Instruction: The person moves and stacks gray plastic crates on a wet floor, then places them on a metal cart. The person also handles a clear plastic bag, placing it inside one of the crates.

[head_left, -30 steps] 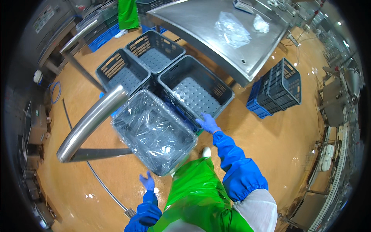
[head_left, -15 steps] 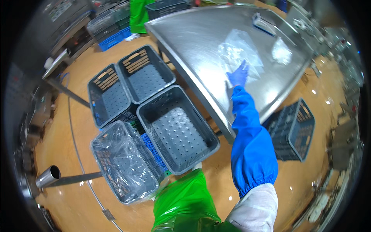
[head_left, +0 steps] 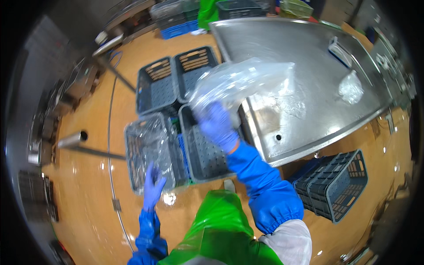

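My right hand, in a purple glove and blue sleeve, grips a clear plastic bag. The bag is smeared by motion and trails off to the right, over the corner of the metal table. Under this hand sits a grey crate with a dotted floor, partly hidden by the hand and the bag. My left hand, gloved alike, holds nothing and has its fingers apart. It is at the near edge of a grey crate lined with clear plastic film; whether it touches the film I cannot tell.
Two more grey crates stand behind. The metal table has a raised rim, a drain hole, a crumpled clear plastic bundle and a small white-and-blue tray. Tipped grey crates lie at the right. Metal posts rise at the left.
My right hand has lifted the plastic bag off the table and swung it left over the crates. My left hand has come into view. The whole view has shifted.
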`<act>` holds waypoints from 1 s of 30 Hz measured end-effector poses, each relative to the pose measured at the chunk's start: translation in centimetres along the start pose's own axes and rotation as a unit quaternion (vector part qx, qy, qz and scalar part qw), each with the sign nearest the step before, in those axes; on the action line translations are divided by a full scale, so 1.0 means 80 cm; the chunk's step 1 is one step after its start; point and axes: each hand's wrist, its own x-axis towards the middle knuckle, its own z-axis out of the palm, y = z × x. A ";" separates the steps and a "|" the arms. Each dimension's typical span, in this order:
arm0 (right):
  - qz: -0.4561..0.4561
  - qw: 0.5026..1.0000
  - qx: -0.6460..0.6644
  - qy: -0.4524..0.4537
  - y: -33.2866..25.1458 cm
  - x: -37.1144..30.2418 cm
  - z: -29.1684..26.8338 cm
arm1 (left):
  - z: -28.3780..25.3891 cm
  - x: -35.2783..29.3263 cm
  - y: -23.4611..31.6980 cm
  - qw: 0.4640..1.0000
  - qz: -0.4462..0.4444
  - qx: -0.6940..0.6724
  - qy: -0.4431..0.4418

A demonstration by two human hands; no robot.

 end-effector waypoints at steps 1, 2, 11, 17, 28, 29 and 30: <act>-0.001 0.997 0.065 -0.040 -0.061 -0.022 0.007 | 0.013 0.004 0.035 0.997 0.061 0.030 0.020; 0.050 0.979 0.163 -0.114 -0.108 -0.058 0.021 | 0.022 0.002 0.065 0.989 0.129 0.061 0.037; 0.045 0.672 0.551 -0.493 -0.509 -0.165 0.066 | -0.159 -0.334 -0.041 0.947 -0.025 0.126 0.293; -0.299 0.397 0.436 -0.750 -0.718 -0.163 0.140 | -0.307 -0.498 -0.047 0.860 0.008 0.238 0.452; -0.290 0.340 0.292 -0.845 -0.840 -0.156 0.329 | -0.571 -0.607 -0.129 0.906 -0.244 0.175 0.298; -0.262 0.353 0.294 -0.849 -0.846 -0.155 0.350 | -0.601 -0.612 -0.139 0.893 -0.297 0.181 0.286; -0.216 0.368 0.325 -0.844 -0.845 -0.156 0.365 | -0.619 -0.604 -0.144 0.890 -0.318 0.172 0.277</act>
